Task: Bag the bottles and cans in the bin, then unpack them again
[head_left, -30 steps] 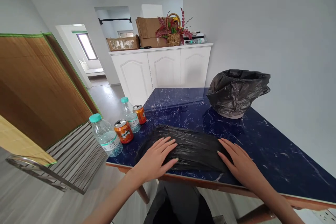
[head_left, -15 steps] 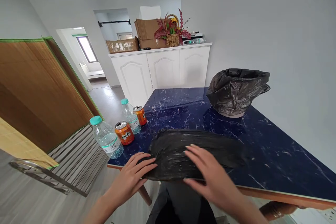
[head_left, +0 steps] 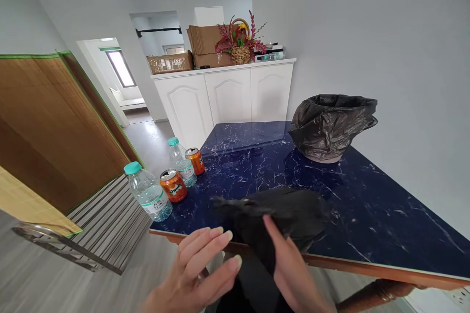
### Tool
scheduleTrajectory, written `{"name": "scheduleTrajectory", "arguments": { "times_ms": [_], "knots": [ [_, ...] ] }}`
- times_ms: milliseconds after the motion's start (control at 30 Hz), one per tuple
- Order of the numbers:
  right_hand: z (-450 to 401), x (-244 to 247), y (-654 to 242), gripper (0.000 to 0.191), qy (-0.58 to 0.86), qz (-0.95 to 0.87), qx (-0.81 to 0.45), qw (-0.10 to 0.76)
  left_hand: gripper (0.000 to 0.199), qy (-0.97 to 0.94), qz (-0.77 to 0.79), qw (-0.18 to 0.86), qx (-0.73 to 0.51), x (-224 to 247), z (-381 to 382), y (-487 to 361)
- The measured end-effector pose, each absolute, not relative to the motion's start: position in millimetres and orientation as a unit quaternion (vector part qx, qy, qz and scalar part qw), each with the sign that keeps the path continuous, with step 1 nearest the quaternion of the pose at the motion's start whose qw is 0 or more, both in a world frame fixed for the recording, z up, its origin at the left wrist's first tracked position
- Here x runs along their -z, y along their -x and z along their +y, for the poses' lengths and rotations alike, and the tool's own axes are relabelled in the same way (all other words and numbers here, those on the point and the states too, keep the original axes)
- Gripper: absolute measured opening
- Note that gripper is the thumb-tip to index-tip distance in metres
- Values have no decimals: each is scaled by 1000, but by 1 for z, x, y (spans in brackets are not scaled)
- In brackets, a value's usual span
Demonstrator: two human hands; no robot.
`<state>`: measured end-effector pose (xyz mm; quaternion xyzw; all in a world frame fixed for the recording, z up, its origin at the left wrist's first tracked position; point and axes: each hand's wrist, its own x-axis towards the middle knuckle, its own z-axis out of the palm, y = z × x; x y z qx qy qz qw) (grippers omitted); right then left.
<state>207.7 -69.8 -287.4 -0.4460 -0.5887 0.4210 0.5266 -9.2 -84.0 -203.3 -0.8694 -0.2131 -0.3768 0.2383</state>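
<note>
A black plastic bag (head_left: pixel 297 210) lies near the front edge of the dark blue marbled table (head_left: pixel 242 166), its left part bunched, blurred and hanging over the edge. My right hand (head_left: pixel 290 264) grips that bunched part; one finger points up, and the others are partly hidden. In front of the table edge, my left hand (head_left: pixel 201 269) is raised with its fingers apart and nothing in them. To its upper left stand two orange cans, the nearer can (head_left: pixel 173 186) and the farther can (head_left: pixel 195 161), beside two clear bottles with teal caps, the nearer bottle (head_left: pixel 150 195) and the farther bottle (head_left: pixel 182 164).
At the right of the table stands a bin lined with a black bag (head_left: pixel 330 129), close to the grey wall. Beyond the table is a white cabinet (head_left: pixel 231 95) bearing cardboard boxes (head_left: pixel 209 44) and a flower basket (head_left: pixel 241 55). A metal rack (head_left: pixel 106 220) stands at left.
The bag was spread flat under both palms; now its left side is bunched in my right hand. My left hand has come off it, toward me.
</note>
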Motion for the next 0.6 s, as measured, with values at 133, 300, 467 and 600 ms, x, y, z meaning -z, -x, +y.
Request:
{"name": "scheduleTrajectory", "arguments": {
  "times_ms": [133, 300, 467, 600],
  "knots": [
    [-59, 300, -251, 83, 477, -538, -443, 536, 38, 926, -211, 144, 279, 224, -63, -19],
    [-47, 303, -296, 83, 595, -413, -382, 574, 66, 963, -223, 0, 148, 237, -12, -67],
    [-67, 280, -323, 96, 705, -442, -70, 550, 65, 968, -206, -76, 122, 259, 14, -91],
    [-95, 273, -320, 69, 601, -648, 23, 466, 65, 963, -227, -106, 102, 269, 16, -94]
  ]
}}
